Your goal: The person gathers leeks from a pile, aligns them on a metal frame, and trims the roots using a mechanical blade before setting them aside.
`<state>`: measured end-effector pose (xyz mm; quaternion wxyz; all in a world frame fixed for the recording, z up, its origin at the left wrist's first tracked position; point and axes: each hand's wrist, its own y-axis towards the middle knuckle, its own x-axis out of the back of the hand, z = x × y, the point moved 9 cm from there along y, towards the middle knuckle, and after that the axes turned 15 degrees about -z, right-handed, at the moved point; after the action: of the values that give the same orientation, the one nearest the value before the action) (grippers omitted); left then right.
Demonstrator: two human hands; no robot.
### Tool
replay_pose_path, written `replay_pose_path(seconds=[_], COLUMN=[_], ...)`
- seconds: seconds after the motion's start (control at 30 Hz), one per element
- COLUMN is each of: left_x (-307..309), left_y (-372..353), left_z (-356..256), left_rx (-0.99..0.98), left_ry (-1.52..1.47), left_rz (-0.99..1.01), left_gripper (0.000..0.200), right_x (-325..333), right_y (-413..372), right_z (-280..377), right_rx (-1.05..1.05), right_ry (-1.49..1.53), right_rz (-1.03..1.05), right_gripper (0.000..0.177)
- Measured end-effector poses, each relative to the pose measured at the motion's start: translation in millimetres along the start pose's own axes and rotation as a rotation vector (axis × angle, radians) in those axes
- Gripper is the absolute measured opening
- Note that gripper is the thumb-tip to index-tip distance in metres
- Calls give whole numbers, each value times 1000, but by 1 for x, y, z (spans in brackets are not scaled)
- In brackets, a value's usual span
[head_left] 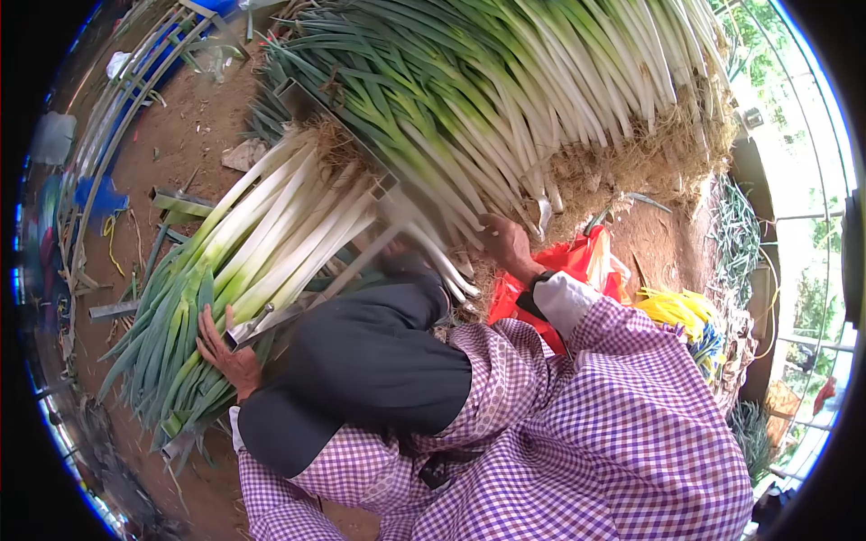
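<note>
A bundle of leeks [280, 225] lies across a metal frame [311, 104], its green leaves toward the lower left and its roots at the upper end. My left hand [230, 352] rests on those leaves, fingers spread, beside a metal bar end. At the lower edge of a big leek pile [505, 99], my right hand [507, 245] is closed at the root end of a blurred leek [442, 216]; the fingertips are partly hidden. A few white leek stalks [448, 275] lie just left of that hand, near my knee.
A red plastic bag [586, 261] sits under my right wrist. Yellow strips [677, 308] lie to its right. Bare soil [171, 135] shows at the left, with a blue sheet [101, 194] and curved poles beyond. Green leaf scraps [735, 243] lie by the right edge.
</note>
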<state>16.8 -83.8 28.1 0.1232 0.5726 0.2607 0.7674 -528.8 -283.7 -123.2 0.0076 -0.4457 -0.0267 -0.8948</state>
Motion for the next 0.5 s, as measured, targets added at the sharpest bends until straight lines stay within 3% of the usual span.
replay_pose_path(seconds=[0.07, 0.17, 0.27, 0.37, 0.5], left_x=[6, 11, 8, 8, 4], left_y=[0, 4, 8, 8, 6], left_z=[6, -6, -11, -11, -8], left_rx=[-5, -44, -82, -74, -64], left_ry=[-29, -28, -25, -25, -38], left_rz=[-27, -60, -101, -91, -93], left_gripper=[44, 43, 42, 44, 48], right_x=[0, -23, -34, -27, -41], right_y=[-3, 0, 10, 12, 18], right_z=[-20, -48, -28, 3, -8], right_rx=[23, -157, 34, 81, -44], right_ry=[-83, -166, -220, -199, -166], right_rz=[-101, -28, -226, -291, -177], right_gripper=[67, 63, 70, 76, 77])
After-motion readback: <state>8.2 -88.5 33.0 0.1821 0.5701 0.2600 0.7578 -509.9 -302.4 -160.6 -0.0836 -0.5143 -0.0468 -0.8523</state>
